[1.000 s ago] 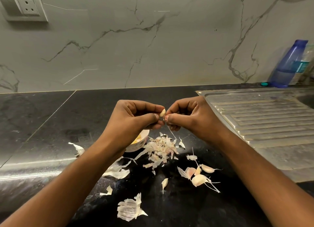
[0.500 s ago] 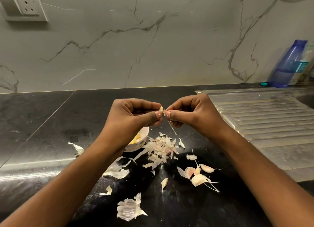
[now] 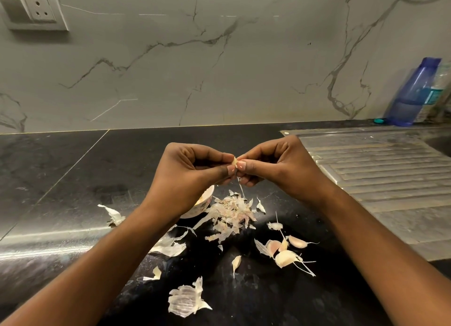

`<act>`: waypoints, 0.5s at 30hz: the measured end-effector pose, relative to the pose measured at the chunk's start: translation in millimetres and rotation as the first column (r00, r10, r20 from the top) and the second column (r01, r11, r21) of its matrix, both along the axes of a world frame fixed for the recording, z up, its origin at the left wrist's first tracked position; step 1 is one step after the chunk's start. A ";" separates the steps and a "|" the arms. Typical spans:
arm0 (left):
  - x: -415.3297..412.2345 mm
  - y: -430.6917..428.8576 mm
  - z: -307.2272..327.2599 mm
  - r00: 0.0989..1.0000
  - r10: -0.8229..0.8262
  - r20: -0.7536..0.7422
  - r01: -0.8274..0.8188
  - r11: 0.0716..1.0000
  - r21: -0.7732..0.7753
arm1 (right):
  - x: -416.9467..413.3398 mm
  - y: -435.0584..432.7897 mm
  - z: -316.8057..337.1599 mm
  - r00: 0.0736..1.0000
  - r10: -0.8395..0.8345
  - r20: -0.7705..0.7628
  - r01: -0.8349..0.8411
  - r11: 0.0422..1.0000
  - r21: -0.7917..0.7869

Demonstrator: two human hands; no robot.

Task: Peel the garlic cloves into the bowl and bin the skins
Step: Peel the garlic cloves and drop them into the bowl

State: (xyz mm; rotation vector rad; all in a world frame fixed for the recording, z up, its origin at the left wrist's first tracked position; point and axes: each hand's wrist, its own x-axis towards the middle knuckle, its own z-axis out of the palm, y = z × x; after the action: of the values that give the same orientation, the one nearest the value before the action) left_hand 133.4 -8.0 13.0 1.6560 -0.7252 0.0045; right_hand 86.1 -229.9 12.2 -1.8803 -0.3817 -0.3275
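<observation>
Over black counter [image 3: 73, 179], left hand [image 3: 190, 176] and right hand [image 3: 275, 169] pinch a mostly hidden garlic clove [image 3: 235, 160]

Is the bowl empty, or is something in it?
Not empty: pale yellow pieces show inside the bowl, mostly hidden behind the left hand.

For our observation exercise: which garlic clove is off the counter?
The clove pinched between left hand and right hand; the other cloves lie on the black counter.

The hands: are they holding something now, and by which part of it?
One garlic clove, pinched by both hands: the left hand on its left side, the right hand on its right. Only its top end shows.
</observation>
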 end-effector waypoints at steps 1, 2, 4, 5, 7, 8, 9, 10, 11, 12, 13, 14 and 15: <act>0.1 -0.3 -0.2 1.000 -0.003 -0.005 0.003 1.000 -0.010 | 0.2 0.0 -0.1 1.000 0.001 0.005 -0.001 1.000 0.002; 0.0 -0.2 -0.3 1.000 -0.007 -0.010 0.007 1.000 -0.021 | 0.5 0.2 -0.3 1.000 0.001 0.012 -0.001 1.000 0.005; -0.4 -0.2 0.2 1.000 -0.015 -0.019 0.014 0.999 -0.047 | 1.4 0.8 -1.2 1.000 -0.006 0.029 0.005 1.000 0.011; -0.5 -0.4 0.4 1.000 -0.021 -0.024 0.019 0.998 -0.059 | 1.8 1.2 -1.8 0.999 -0.013 0.037 0.013 1.000 0.011; -1.1 -1.0 0.0 0.998 -0.039 -0.045 0.035 0.996 -0.085 | 2.7 2.5 -3.5 0.997 -0.037 0.061 0.037 0.999 0.006; -1.7 -1.2 -0.1 0.997 -0.048 -0.060 0.042 0.994 -0.099 | 3.2 3.4 -4.2 0.996 -0.051 0.074 0.051 0.999 0.004; -2.0 -1.4 -0.1 0.996 -0.056 -0.072 0.048 0.993 -0.110 | 4.1 4.4 -5.1 0.994 -0.064 0.087 0.064 0.998 0.005; -1.9 -1.7 -0.1 0.995 -0.063 -0.081 0.053 0.991 -0.120 | 4.9 5.2 -5.9 0.992 -0.074 0.098 0.074 0.997 0.007; -1.9 -1.9 0.0 0.993 -0.071 -0.091 0.059 0.990 -0.128 | 5.8 5.9 -6.8 0.991 -0.080 0.105 0.079 0.997 0.009; -2.3 -1.9 0.6 0.991 -0.081 -0.105 0.066 0.988 -0.136 | 6.6 6.5 -7.6 0.991 -0.082 0.108 0.082 0.997 0.010; -2.7 -1.8 1.4 0.988 -0.093 -0.127 0.074 0.986 -0.147 | 7.0 6.9 -8.2 0.991 -0.083 0.109 0.083 0.997 0.012; -3.0 -1.6 1.9 0.983 -0.107 -0.152 0.083 0.984 -0.157 | 7.3 7.1 -8.3 0.990 -0.085 0.109 0.084 0.996 0.015; -3.4 -1.5 2.6 0.977 -0.120 -0.179 0.090 0.982 -0.167 | 7.3 7.0 -8.1 0.990 -0.087 0.109 0.085 0.996 0.020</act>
State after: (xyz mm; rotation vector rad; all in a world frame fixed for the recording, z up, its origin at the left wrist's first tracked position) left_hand 130.0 -9.5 15.7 1.4433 -0.6507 -0.1645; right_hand 93.4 -222.9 4.1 -1.8719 -0.3714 -0.4925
